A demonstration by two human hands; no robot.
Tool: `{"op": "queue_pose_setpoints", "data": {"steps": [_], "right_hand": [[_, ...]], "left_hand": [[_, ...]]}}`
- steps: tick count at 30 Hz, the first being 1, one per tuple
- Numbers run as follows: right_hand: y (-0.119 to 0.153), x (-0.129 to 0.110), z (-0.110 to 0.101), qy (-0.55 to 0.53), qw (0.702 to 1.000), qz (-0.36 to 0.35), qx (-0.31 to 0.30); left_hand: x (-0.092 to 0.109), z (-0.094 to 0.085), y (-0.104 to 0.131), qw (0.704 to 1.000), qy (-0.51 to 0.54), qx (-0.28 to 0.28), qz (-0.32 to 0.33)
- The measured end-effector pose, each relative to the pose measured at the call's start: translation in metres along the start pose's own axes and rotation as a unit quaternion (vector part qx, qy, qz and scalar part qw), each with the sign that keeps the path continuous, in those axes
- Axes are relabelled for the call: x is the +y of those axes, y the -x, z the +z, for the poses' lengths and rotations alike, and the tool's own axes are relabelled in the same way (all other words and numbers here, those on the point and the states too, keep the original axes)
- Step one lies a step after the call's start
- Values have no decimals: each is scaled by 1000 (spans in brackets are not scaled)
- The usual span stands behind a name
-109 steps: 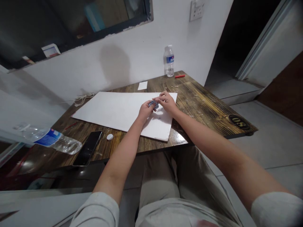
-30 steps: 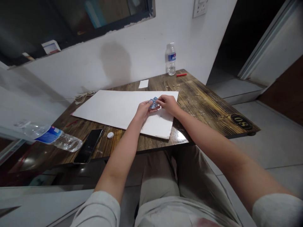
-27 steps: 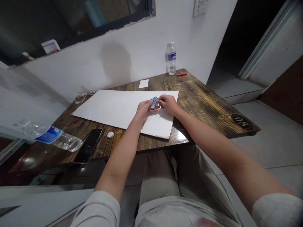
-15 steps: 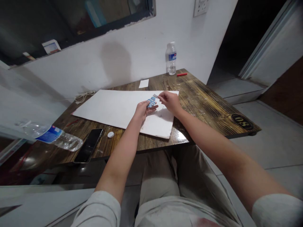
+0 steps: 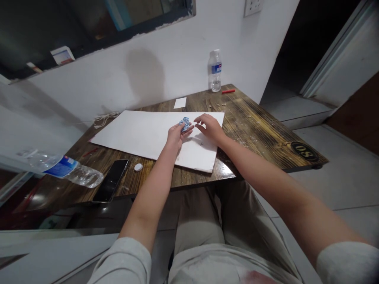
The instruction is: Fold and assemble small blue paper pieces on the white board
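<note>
My left hand (image 5: 175,136) is closed on a small blue-and-white lettered piece (image 5: 184,124), pinched between thumb and fingers. Its exact kind is too small to make out. Just to the right, my right hand (image 5: 209,127) hovers with thumb and forefinger parted, and nothing shows between them. Beneath both hands lies a large white board (image 5: 139,132) with a small dark mark near its right end.
On the dark wooden table (image 5: 254,130) are a phone (image 5: 111,180), a white cap (image 5: 138,167), a bottle lying down (image 5: 63,167), an upright bottle (image 5: 216,71), a red pen-like stick (image 5: 228,91), a white paper (image 5: 180,103) and a coiled cord (image 5: 104,119).
My right fingers have come off the grey edge of the piece and opened. My left hand has tilted the lettered piece and drawn it slightly leftward.
</note>
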State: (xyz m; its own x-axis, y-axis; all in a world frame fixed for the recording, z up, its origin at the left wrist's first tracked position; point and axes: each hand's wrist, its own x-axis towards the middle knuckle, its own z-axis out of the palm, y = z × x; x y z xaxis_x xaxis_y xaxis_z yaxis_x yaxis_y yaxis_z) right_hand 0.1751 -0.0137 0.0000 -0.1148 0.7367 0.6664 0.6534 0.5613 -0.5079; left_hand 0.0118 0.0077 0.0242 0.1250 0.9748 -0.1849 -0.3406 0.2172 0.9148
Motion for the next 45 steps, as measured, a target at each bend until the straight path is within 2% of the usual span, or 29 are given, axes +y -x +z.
{"op": "queue_pose_setpoints", "data": {"steps": [3, 7, 10, 12, 18, 24, 30, 35, 40, 45], "right_hand": [[1, 1, 2, 15, 999, 9, -41], [5, 0, 8, 38, 987, -25, -151], [7, -3, 10, 52, 974, -48, -214], [7, -5, 11, 66, 970, -58, -227], [4, -12, 10, 110, 963, -113, -220], [4, -16, 8, 109, 961, -119, -226], [4, -23, 5, 98, 960, -110, -240], [4, -27, 5, 118, 955, -116, -245], [5, -28, 7, 133, 967, -59, -209], [6, -20, 9, 69, 987, 14, -146]], "left_hand": [[5, -4, -4, 996, 48, 60, 33], [12, -11, -9, 984, 115, 122, 62], [14, -17, -13, 976, 157, 143, 58], [14, -18, -14, 976, 166, 135, 46], [14, -14, -12, 985, 150, 88, 4], [13, -10, -9, 991, 122, 57, -15], [13, -12, -10, 986, 152, 63, -6], [15, -15, -13, 976, 194, 99, 2], [16, -21, -17, 972, 201, 123, 15], [15, -19, -16, 985, 139, 97, -18]]}}
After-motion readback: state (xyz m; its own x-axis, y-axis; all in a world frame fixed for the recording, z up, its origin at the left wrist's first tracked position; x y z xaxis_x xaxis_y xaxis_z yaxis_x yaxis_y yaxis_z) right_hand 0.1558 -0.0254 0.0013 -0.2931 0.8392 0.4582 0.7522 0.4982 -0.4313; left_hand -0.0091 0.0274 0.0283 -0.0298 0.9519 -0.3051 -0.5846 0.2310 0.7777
